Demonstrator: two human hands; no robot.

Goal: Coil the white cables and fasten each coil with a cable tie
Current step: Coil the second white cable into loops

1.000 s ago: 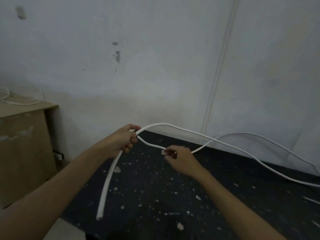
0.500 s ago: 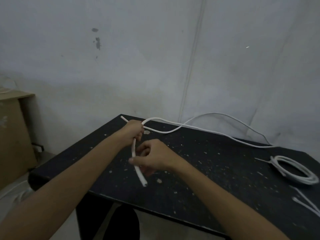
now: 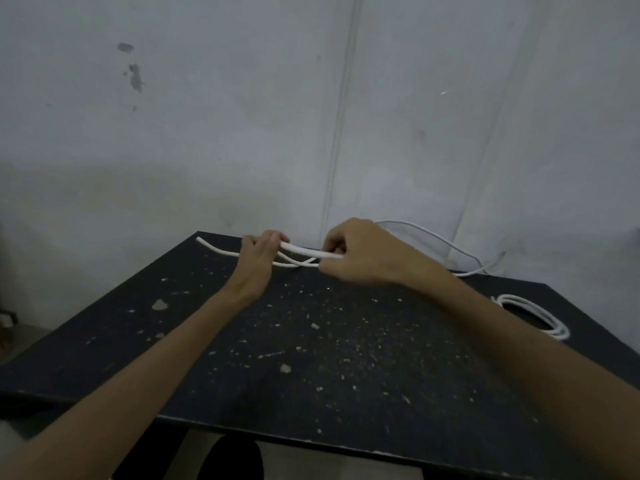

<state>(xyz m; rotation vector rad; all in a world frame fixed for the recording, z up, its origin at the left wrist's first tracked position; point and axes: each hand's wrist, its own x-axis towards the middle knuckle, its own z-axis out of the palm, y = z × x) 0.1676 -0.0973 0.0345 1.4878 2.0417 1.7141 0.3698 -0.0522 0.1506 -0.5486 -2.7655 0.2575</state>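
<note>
Loose cable (image 3: 304,250): white, uncoiled, strands crossing above the table's (image 3: 346,358) far edge, trailing right.
Coiled cable (image 3: 556,328): white loops lying flat on the table's right side.

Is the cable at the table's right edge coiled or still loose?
Coiled: the right-edge cable lies in several overlapping loops on the table. Whether a tie fastens it cannot be told.

The right hand (image 3: 360,254) has moved from in front of the left hand (image 3: 258,258) to its right, and now grips the cable (image 3: 304,250). The stretch that hung down toward the near edge of the surface (image 3: 311,358) now runs level between both hands. The view has tipped down, showing more surface, and the right forearm now covers part of the coil (image 3: 540,317).
</note>
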